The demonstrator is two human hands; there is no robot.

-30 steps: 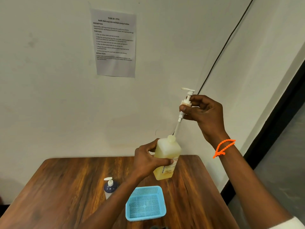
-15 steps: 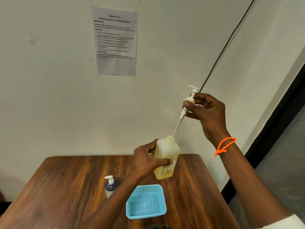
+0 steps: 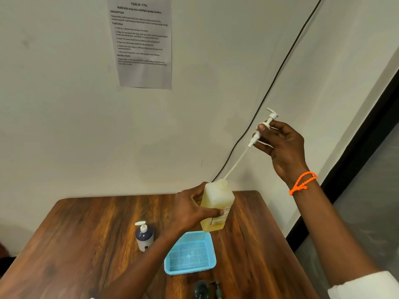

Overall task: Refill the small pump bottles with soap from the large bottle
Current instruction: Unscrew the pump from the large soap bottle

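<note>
Centre frame: left hand [image 3: 190, 210] grips the yellow bottle [image 3: 217, 205] above the table [image 3: 86, 234]. Right hand [image 3: 280, 145], upper right, pinches the pump [image 3: 262, 128]; tube tip at the bottle mouth.

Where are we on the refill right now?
Done: the yellow bottle is uncapped. In hand: left hand grips it while right hand holds the pump, tube tip at its mouth. Left: pouring; the dark pump bottle stands closed, the blue basket empty.

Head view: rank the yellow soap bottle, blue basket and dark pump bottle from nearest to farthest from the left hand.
1. Yellow soap bottle: gripped by the left hand.
2. Blue basket: just below the hand, on the table.
3. Dark pump bottle: lower left, standing apart.
</note>
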